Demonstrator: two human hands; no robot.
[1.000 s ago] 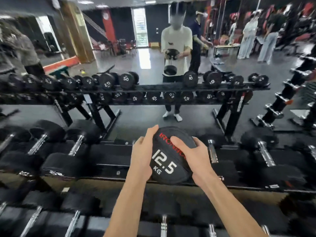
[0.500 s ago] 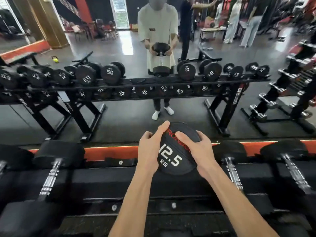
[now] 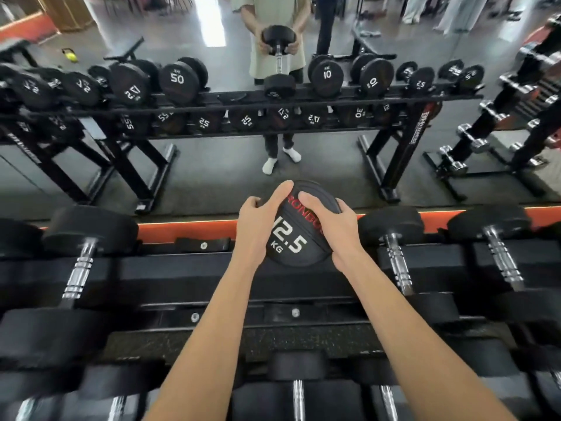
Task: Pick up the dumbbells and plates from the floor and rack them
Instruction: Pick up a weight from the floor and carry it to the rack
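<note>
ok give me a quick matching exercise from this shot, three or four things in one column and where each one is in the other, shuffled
Things:
1. 12.5 kg dumbbell
2. left hand
3. right hand
4. chrome-handled dumbbell

Places:
A. on the 12.5 kg dumbbell's right edge
B. racked just right of the hands
C. held between both hands over the rack
D. on the 12.5 kg dumbbell's left edge

Pairs: 1-C, 2-D, 3-A, 4-B

Both forearms are bare from the lower frame edge up to the wrists, with no sleeve cuffs showing. The left hand [image 3: 258, 220] and right hand [image 3: 331, 226] wear no gloves, rings or watch.
</note>
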